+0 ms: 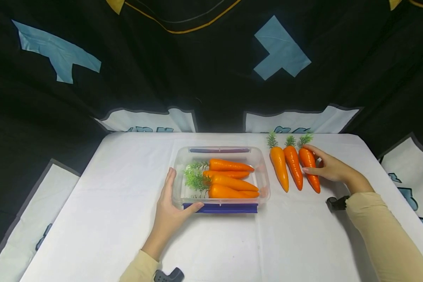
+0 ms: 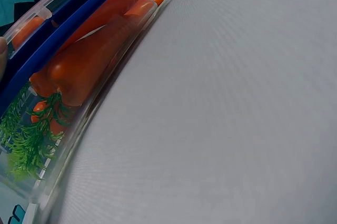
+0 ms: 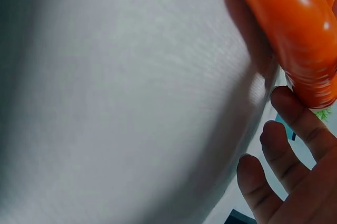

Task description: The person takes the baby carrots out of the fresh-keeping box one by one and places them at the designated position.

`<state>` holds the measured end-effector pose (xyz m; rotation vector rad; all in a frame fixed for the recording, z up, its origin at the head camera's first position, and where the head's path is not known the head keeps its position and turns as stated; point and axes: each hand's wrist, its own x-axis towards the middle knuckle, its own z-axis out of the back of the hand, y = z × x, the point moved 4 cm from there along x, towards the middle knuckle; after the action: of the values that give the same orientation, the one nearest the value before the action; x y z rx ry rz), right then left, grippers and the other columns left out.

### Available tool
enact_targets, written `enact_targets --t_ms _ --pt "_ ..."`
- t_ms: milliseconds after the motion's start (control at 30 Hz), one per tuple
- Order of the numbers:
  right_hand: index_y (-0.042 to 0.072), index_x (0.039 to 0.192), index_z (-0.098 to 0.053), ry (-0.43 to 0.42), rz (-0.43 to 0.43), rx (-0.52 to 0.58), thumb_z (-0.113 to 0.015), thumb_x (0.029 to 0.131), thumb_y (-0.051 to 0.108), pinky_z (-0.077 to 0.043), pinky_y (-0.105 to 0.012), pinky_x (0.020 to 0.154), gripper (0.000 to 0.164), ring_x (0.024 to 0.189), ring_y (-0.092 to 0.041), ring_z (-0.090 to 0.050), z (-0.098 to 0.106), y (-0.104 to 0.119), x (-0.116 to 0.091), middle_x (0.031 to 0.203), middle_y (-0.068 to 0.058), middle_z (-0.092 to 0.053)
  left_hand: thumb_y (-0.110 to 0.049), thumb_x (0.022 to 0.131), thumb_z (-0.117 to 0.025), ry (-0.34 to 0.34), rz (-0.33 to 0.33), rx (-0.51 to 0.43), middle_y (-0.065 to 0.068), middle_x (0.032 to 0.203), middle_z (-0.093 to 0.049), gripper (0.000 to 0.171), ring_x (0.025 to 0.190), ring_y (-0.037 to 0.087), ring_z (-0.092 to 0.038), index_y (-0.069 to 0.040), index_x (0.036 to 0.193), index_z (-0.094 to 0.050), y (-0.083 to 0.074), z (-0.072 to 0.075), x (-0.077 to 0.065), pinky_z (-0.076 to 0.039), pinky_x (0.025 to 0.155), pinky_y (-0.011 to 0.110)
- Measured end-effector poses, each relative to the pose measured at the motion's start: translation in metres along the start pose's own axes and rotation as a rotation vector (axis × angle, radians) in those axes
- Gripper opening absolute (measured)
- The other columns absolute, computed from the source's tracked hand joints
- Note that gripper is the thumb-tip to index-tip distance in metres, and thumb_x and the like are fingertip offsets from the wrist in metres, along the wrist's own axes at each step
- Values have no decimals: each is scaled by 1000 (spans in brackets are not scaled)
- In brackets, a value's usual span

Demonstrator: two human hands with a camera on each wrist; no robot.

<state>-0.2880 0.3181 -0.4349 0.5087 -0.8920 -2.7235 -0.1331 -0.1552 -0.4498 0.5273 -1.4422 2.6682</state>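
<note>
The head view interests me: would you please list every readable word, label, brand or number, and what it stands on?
No text can be read.
White cloth panels: blue letter-like marks, partly cut off, too incomplete to read.
Black cloth: pale blue shapes, no legible word.
Container and carrots: no lettering visible.

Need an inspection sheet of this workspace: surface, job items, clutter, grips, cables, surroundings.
Surface: table under a white cover, faint crease near the front.
Job's things: clear box with a blue clip in front; at least four carrots inside; three loose carrots side by side, right of the box.
Clutter: nothing seen.
Left grip: fingers along the box's left side, thumb over the blue clip.
Right grip: thumb and finger about the rightmost carrot; can't tell if lifted.
Cables: nothing seen.
Surroundings: black cloth with pale blue patches behind the table.
</note>
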Motion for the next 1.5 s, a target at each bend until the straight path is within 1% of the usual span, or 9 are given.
enact_targets --t_ms 333,633,767,967,1033,1167,1233,1400,1500 --pt "18 161 -12 23 24 -16 -68 91 44 -26 -75 110 93 140 -51 -28 -2 0 3 160 -28 -21 -42 67 -91 3 6 0 2 167 -18 119 153 24 -21 -25 160 -18 0 0 0 -24 122 58" --pt "25 161 -5 -69 -69 -181 -50 96 60 -43 -74 97 87 118 -48 -45 8 6 -1 134 -30 -38 -42 67 -91 4 -3 9 3 167 -19 119 153 26 -22 -24 160 -19 0 0 1 -25 121 59" --pt "27 161 -10 -130 -17 -190 -55 97 54 -52 -66 91 83 108 -42 -51 15 29 -4 130 -27 -43 -42 67 -91 10 -3 9 2 167 -18 119 153 26 -21 -24 160 -19 0 0 1 -26 121 59" --pt "27 158 -23 -173 129 -197 -66 94 43 -57 -36 67 79 85 -29 -52 13 81 -7 123 -19 -48 -41 67 -91 6 3 5 2 167 -18 119 153 26 -22 -25 160 -18 0 0 0 -25 121 59" --pt "29 157 -27 -164 175 -201 -67 92 45 -55 -36 69 78 89 -28 -52 8 100 -8 123 -16 -51 -42 67 -91 2 2 2 2 167 -19 118 153 25 -22 -24 160 -19 0 0 0 -25 121 59" --pt "35 155 -29 -127 256 -217 -66 90 52 -54 -55 92 77 112 -30 -52 -3 134 -13 127 -9 -55 -42 67 -91 1 3 0 -3 167 -17 118 153 24 -22 -24 160 -19 1 0 -1 -25 122 57" --pt "36 155 -30 -106 315 -221 -68 90 51 -52 -56 95 77 113 -28 -52 -9 150 -16 126 -6 -56 -43 67 -91 1 3 1 -6 167 -17 118 153 24 -22 -24 160 -19 1 0 -1 -25 122 57" --pt "34 154 -33 -26 457 -267 -68 89 50 -54 -33 77 75 94 -19 -54 -27 183 -20 118 0 -58 -43 67 -91 -3 -3 3 -4 167 -17 118 153 24 -23 -24 160 -19 1 0 0 -25 122 57" --pt "37 154 -33 50 504 -275 -65 90 54 -54 -29 74 74 93 -15 -56 -39 197 -21 123 4 -59 -43 68 -91 -1 -5 4 -3 167 -17 118 153 24 -23 -25 160 -19 0 0 0 -25 122 57"
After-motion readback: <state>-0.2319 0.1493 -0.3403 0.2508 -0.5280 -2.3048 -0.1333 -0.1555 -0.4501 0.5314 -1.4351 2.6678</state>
